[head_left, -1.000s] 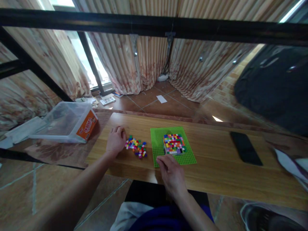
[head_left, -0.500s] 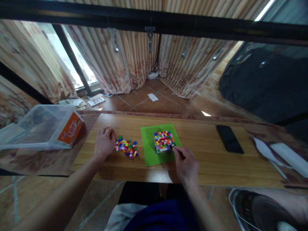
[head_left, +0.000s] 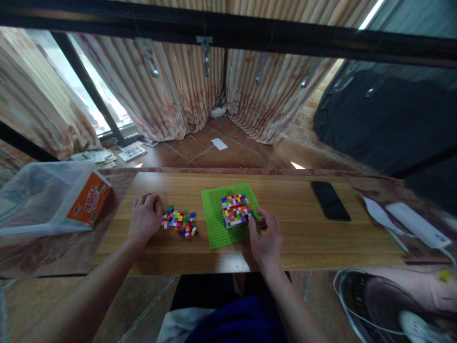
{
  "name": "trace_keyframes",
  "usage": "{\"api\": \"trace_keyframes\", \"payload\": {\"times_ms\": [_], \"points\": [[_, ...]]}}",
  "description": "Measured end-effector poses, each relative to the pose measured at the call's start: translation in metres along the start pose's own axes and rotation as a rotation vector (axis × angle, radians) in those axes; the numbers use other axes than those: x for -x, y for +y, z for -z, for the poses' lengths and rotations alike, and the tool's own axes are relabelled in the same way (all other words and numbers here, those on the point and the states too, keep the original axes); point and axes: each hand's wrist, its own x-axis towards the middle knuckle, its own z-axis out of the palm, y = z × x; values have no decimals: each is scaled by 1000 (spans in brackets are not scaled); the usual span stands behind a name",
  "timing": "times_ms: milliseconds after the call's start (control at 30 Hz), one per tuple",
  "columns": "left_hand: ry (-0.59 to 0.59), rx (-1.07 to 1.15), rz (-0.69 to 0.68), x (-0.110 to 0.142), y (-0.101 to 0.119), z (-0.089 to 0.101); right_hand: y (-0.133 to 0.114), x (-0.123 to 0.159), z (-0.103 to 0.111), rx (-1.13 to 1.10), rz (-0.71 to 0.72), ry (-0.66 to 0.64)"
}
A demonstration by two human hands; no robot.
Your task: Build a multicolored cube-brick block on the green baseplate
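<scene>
A low block built of small multicoloured bricks (head_left: 236,208) stands on a green studded baseplate (head_left: 214,233). At its near right corner is my right hand (head_left: 266,238), thumb against or very close to the edge and forefinger held apart from it; I see nothing between them. My left hand (head_left: 145,216) rests on the wooden table, fingers loosely bent and slightly apart, with no brick visible in it. Just right of that hand lies a loose pile of small coloured bricks (head_left: 180,221), close to its thumb side.
A black phone (head_left: 330,200) lies on the table (head_left: 300,238) to the right. Beyond it are a white paper strip (head_left: 382,216) and a white power strip (head_left: 417,225). At the left stands a clear plastic bin (head_left: 43,197) with an orange label. A fan-like round object (head_left: 380,305) is at lower right.
The view has shifted, so everything sits a little further left. My right thumb and forefinger, pinched at the block's corner before, have parted. My left hand stays beside the pile.
</scene>
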Motion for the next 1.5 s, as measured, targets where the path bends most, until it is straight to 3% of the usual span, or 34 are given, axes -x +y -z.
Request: {"api": "trace_keyframes", "payload": {"times_ms": [167, 600, 933, 1033, 1200, 1500], "points": [[-4, -9, 6, 0, 1, 1, 2, -5, 1, -49, -30, -116], [6, -10, 1, -1, -1, -1, 3, -12, 4, -187, -141, -155], [0, -14, 7, 0, 2, 2, 10, 1, -4, -68, 71, -55], [7, -7, -10, 0, 0, 1, 14, 3, -1, -45, 85, -92], [15, 6, -12, 0, 1, 1, 16, 7, 4, -22, -17, -153], [7, 9, 19, 3, 3, 0, 6, -16, -12, -3, -31, -300]]}}
